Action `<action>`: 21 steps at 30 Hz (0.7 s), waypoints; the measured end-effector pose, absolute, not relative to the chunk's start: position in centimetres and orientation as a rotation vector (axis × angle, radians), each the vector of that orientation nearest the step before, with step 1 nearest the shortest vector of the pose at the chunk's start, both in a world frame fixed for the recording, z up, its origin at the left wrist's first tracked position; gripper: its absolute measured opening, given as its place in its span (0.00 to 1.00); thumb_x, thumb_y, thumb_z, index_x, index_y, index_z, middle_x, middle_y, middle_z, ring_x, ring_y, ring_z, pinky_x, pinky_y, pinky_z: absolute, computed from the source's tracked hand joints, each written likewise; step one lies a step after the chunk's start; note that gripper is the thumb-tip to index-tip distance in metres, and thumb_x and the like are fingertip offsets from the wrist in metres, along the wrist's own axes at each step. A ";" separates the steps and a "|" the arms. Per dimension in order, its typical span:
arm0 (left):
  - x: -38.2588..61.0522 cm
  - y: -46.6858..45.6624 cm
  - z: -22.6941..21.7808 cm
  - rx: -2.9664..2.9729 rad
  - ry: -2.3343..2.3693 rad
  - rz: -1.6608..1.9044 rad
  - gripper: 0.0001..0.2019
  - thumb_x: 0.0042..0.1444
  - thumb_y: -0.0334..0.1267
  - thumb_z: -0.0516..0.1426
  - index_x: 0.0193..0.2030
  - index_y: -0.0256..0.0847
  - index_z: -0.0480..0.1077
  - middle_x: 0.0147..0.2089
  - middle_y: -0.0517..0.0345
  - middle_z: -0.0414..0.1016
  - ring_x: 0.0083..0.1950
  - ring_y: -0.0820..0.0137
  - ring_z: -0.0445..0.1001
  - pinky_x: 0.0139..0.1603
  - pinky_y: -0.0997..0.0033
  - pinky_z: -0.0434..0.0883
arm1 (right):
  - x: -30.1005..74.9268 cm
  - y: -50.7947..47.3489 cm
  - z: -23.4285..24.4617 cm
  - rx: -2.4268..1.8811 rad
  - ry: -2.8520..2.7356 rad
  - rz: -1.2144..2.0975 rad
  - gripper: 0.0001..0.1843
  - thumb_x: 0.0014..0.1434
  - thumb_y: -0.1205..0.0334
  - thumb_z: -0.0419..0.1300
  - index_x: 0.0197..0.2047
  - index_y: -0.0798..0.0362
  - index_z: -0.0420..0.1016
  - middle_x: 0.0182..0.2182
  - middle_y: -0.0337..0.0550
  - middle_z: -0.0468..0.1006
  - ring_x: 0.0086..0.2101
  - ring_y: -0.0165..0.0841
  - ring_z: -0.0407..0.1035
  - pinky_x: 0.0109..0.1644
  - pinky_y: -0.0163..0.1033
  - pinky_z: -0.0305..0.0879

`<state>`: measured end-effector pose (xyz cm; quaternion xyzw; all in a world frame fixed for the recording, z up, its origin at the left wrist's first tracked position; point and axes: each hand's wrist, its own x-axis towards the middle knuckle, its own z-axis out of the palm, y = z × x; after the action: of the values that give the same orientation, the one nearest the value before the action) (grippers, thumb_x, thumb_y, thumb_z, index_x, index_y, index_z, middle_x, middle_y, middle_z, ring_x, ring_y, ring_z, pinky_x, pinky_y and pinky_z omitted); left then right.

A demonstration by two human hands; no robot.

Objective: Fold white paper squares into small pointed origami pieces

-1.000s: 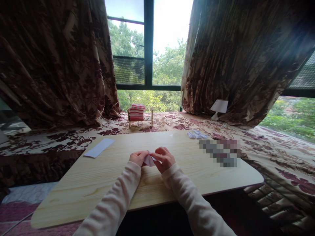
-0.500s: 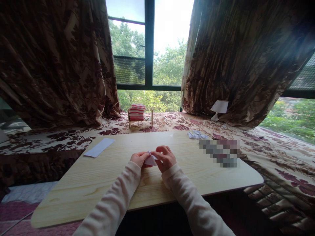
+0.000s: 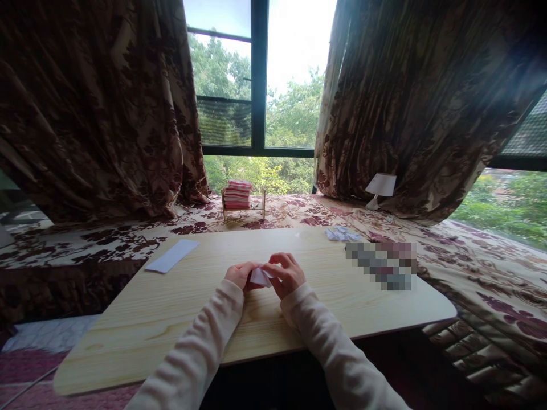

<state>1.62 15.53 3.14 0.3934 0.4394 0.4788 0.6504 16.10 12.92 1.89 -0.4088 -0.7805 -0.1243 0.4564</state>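
A small folded piece of white paper (image 3: 259, 277) is held between my two hands, just above the middle of the wooden table (image 3: 205, 319). My left hand (image 3: 240, 275) grips its left side, thumb on top and the other fingers mostly hidden behind. From the other side, my right hand (image 3: 285, 275) pinches the paper's right edge between thumb and fingers. At the table's far left lies a flat stack of white paper strips (image 3: 172, 256). Several small folded paper pieces (image 3: 342, 234) form a pile at the far right edge.
A blurred-out patch (image 3: 384, 266) covers something on the table's right side. Behind the table, a small wooden rack (image 3: 243, 215) holds red-and-white striped cloths (image 3: 237, 195) on a floral-covered ledge. A white lamp (image 3: 381, 185) stands by the right curtain (image 3: 384, 102).
The paper has turned slightly between my fingers, and its visible flap now faces more toward me. My left hand has shifted a little to the left.
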 end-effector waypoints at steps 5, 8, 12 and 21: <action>1.7 15.6 2.9 0.921 1.039 1.149 0.13 0.32 0.40 0.65 0.21 0.32 0.71 0.15 0.59 0.70 0.17 0.72 0.68 0.16 0.70 0.70 | 16.1 12.9 2.0 -0.987 -1.933 -0.289 0.16 0.50 0.69 0.55 0.39 0.44 0.76 0.35 0.44 0.69 0.35 0.35 0.59 0.38 0.39 0.62; 1.7 15.9 2.7 0.929 1.059 1.204 0.13 0.31 0.40 0.65 0.21 0.32 0.71 0.15 0.61 0.68 0.17 0.72 0.67 0.17 0.68 0.71 | 16.0 13.0 1.9 -0.938 -1.920 -0.261 0.19 0.46 0.74 0.54 0.38 0.44 0.77 0.35 0.43 0.69 0.35 0.35 0.60 0.38 0.38 0.62; 1.7 15.9 2.6 0.953 1.102 1.299 0.14 0.33 0.43 0.63 0.23 0.33 0.71 0.16 0.60 0.69 0.18 0.72 0.67 0.18 0.68 0.70 | 15.7 13.0 1.7 -0.899 -1.892 -0.207 0.21 0.42 0.78 0.52 0.33 0.44 0.77 0.33 0.42 0.69 0.35 0.35 0.60 0.37 0.38 0.62; 1.5 15.5 3.2 1.287 1.224 1.504 0.12 0.36 0.43 0.60 0.22 0.34 0.75 0.18 0.61 0.71 0.22 0.74 0.66 0.23 0.77 0.63 | 15.9 13.4 1.9 -0.968 -1.428 0.469 0.15 0.51 0.58 0.52 0.34 0.53 0.77 0.36 0.47 0.71 0.39 0.36 0.65 0.38 0.38 0.63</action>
<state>1.49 15.52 3.22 0.5078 0.4828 0.5935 0.3960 15.93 13.37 1.88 -0.4220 -0.6227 0.2045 0.6263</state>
